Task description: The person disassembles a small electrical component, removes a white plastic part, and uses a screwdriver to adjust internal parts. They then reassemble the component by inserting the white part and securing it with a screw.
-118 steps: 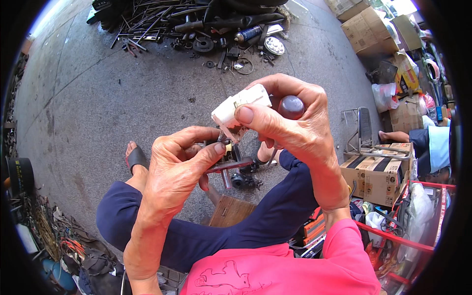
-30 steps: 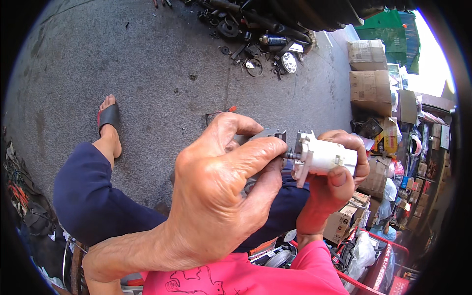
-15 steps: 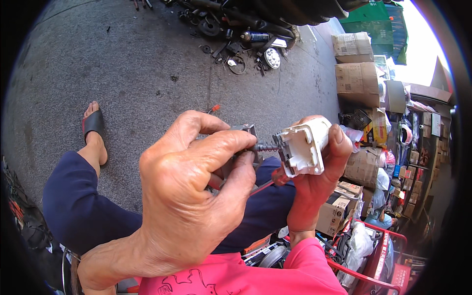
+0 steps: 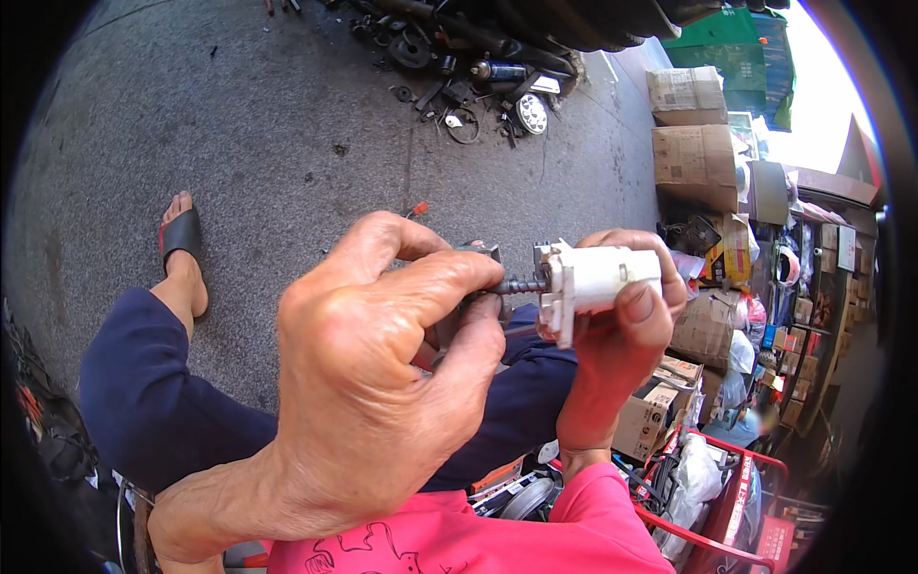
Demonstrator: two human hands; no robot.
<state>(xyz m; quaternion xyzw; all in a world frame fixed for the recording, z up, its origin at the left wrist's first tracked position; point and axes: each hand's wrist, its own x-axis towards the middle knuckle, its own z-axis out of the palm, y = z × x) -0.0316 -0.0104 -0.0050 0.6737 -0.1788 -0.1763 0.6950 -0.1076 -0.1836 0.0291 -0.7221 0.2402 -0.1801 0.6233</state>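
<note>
White housing (image 4: 598,278) in the right hand (image 4: 639,327): smooth plastic, slight sheen. Ribbed rod (image 4: 523,286) at the left hand (image 4: 378,359): dark, metal-looking. Ground (image 4: 258,163) beyond both: rough, matt.

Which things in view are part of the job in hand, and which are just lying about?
In the job:
white housing, held by the right hand
dark ribbed rod, between the left hand's fingertips and the housing

Apparently just lying about:
dark blue can on the ground
round white part near it
cardboard boxes, stacked at right
</note>
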